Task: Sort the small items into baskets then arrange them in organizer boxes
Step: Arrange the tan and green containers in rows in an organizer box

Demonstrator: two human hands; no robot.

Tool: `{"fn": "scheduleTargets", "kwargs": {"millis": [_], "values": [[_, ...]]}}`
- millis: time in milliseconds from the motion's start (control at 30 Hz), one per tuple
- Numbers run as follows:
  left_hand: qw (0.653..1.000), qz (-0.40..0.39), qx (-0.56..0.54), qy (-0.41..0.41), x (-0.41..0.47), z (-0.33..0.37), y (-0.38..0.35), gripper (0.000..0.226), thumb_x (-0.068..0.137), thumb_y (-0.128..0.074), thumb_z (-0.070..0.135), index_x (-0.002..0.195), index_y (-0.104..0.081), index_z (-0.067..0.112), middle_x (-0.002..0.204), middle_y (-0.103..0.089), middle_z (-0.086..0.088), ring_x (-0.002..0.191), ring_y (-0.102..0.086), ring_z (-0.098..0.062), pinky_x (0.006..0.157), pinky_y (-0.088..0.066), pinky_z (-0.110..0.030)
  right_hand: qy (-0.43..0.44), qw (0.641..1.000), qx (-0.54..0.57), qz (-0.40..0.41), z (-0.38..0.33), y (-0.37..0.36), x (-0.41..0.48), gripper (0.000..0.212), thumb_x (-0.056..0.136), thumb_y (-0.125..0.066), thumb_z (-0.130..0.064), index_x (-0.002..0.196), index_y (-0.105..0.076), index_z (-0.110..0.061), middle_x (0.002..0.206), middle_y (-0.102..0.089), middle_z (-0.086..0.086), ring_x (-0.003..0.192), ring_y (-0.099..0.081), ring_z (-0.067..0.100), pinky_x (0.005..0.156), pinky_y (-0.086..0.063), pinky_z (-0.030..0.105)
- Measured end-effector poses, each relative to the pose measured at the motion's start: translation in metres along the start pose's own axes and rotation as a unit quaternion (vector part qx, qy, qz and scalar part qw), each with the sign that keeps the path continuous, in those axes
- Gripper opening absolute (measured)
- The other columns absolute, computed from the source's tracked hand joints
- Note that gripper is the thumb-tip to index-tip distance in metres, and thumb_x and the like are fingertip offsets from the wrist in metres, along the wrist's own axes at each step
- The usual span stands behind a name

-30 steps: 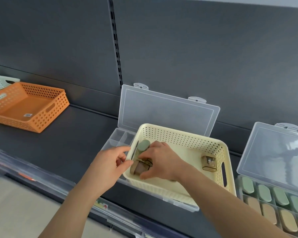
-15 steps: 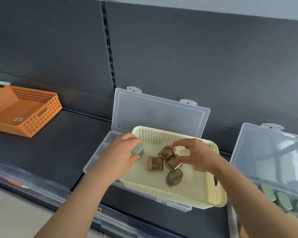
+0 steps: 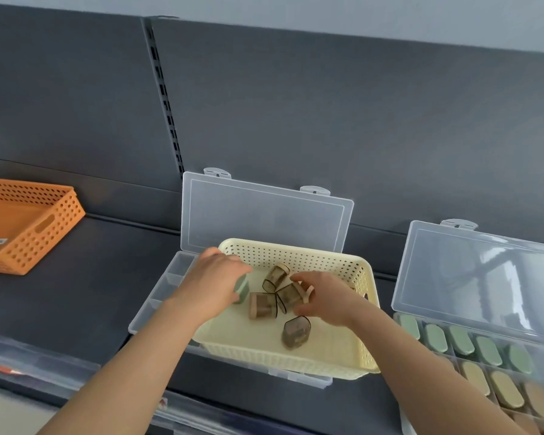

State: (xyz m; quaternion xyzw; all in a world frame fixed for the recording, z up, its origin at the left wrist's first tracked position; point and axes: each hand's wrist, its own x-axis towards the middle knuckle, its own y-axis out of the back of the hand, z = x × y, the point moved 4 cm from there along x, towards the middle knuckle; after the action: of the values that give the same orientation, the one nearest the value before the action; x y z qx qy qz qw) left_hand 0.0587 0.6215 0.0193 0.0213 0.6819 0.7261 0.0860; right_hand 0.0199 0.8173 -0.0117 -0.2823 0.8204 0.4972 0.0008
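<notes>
Progress: your left hand [image 3: 214,284] now grips the green piece [image 3: 242,288] from the cream basket [image 3: 296,359]; fingers of your right hand [image 3: 330,299] have curled round a brown jar [image 3: 288,296], next out.

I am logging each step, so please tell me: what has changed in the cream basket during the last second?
The left hand picked up the green case from the cream basket and holds it by the left rim. The right hand left the pile, moved right, and now curls its fingers round one brown case. The cream basket and the orange basket stayed put.
</notes>
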Motion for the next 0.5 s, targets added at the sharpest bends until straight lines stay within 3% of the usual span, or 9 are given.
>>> {"fn": "scheduleTargets", "kwargs": {"millis": [167,267,400,500], "values": [[0.999,0.008,-0.046,0.001,-0.005,0.000,0.005,0.048,0.089,-0.065,0.031,0.135,-0.051,0.029,0.133,-0.054,0.010,0.122,-0.046,-0.019,0.102,-0.027,-0.027,0.003,1.000,-0.014,0.001,-0.004,0.001,0.001,0.051,0.080,-0.076,-0.028,0.125,-0.052,-0.024,0.113,-0.056,-0.006,0.095,-0.058,0.012,0.082,-0.049,0.027],[0.986,0.050,-0.155,0.020,-0.012,0.001,0.017,0.053,0.087,-0.067,0.033,0.137,-0.049,0.031,0.137,-0.050,0.013,0.122,-0.049,-0.012,0.103,-0.037,-0.026,0.007,0.998,0.040,0.038,-0.002,0.014,-0.010,0.050,0.078,-0.078,-0.026,0.120,-0.050,-0.026,0.106,-0.058,-0.012,0.095,-0.058,0.007,0.083,-0.051,0.024],[0.949,0.101,-0.300,0.004,-0.010,0.031,0.030,0.057,0.080,-0.075,0.032,0.132,-0.052,0.034,0.124,-0.052,0.020,0.104,-0.057,-0.001,0.088,-0.047,-0.018,0.010,0.985,0.131,0.115,0.007,0.039,-0.046,0.049,0.077,-0.078,-0.027,0.118,-0.052,-0.029,0.106,-0.060,-0.015,0.092,-0.062,0.007,0.079,-0.057,0.022],[0.930,0.106,-0.350,-0.034,-0.003,0.072,0.032,0.058,0.078,-0.078,0.028,0.130,-0.054,0.033,0.119,-0.053,0.020,0.097,-0.059,-0.002,0.082,-0.050,-0.016,0.005,0.971,0.161,0.177,0.030,0.058,-0.085,0.048,0.077,-0.078,-0.026,0.119,-0.056,-0.030,0.104,-0.062,-0.016,0.087,-0.063,0.002,0.077,-0.055,0.016]]}}
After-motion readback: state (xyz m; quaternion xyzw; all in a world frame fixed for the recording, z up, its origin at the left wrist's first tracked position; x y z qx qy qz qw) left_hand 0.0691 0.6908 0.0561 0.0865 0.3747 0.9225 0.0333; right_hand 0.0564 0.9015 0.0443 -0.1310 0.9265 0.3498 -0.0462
